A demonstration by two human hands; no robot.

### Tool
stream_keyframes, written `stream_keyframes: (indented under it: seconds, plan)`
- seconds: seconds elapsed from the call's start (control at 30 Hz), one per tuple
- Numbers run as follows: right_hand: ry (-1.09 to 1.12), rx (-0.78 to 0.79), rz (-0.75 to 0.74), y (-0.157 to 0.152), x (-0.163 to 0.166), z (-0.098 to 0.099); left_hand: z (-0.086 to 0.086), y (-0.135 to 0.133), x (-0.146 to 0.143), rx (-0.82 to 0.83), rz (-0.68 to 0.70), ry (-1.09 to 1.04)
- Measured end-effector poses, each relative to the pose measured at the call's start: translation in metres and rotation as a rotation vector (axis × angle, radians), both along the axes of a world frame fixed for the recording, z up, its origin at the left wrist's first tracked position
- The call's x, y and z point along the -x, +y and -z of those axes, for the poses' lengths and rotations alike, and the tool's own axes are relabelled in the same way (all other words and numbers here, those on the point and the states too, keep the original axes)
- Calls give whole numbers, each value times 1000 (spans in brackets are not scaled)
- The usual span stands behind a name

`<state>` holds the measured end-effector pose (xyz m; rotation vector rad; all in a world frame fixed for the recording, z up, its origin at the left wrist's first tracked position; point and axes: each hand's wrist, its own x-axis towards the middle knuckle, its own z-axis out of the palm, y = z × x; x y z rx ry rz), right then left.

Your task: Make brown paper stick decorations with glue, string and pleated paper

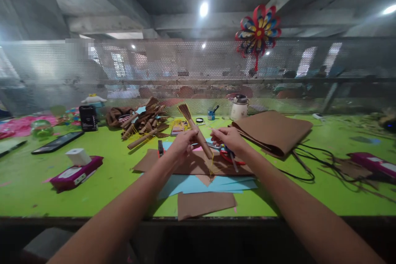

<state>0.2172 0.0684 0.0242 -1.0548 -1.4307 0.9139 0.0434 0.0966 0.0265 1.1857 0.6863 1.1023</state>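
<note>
My left hand is closed around a small paper broom, a brown rolled paper handle with a fringed tip. The broom leans with its fringe up and to the left. Yellow thread hangs by its lower end. Just right of it, my right hand has its fingertips pinched together; whatever they hold is too small to make out. Red-handled scissors show below the right hand, their blades pointing left. Beneath both hands lie brown paper sheets and light blue paper.
Several similar paper brooms are heaped at the back left with yellow thread. Folded brown paper and a black cable lie right. A purple box, phone, tablet, flask and blue jar stand about.
</note>
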Motion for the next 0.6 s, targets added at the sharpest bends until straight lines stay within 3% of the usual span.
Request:
stream_keyframes:
  seconds: [0.17,0.3,0.47,0.6]
  plan:
    - [75,144,-205,-15,11,-7,5,-8,-5,-114,151,-61]
    - [89,220,-217,-19,22,0,15,-5,-1,-144,102,-29]
    - [176,174,-157,-16,33,12,19,-3,1,-120,-7,-83]
    - [247,154,-191,-15,39,17,19,-4,3,-69,39,-142]
